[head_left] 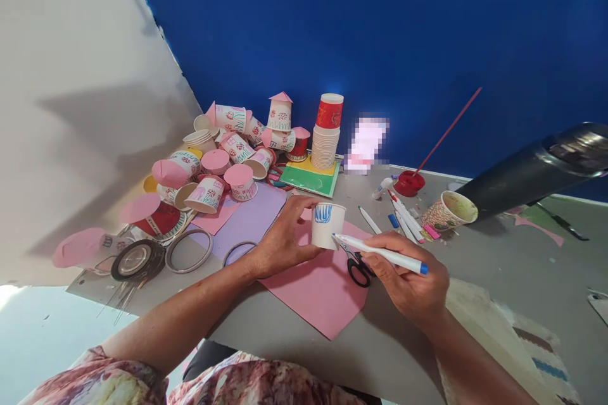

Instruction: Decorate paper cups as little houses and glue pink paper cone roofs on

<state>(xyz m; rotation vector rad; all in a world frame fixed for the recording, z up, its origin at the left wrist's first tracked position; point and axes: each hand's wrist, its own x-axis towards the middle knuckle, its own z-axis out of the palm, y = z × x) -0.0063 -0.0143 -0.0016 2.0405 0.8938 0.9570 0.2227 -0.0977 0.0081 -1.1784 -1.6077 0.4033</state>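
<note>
My left hand [285, 237] grips a white paper cup [327, 231] by its rim and base, between thumb and fingers. Blue marker strokes show near the cup's rim. In my right hand [413, 278] is a white marker [384, 253] with a blue end, its tip at the cup's right side; I cannot tell if it touches. Below both hands lies a sheet of pink paper [318, 304] on the grey table. Black-handled scissors [358, 269] rest on that sheet, partly hidden behind the marker and right hand.
Decorated cups with pink paper tops, such as one cup [206, 195], crowd the left. Behind stands a cup stack [325, 147]. Several markers [406, 221], a patterned cup [449, 210], a red pot [409, 183] and a dark flask [517, 171] are right. Tape rolls [190, 250] lie left.
</note>
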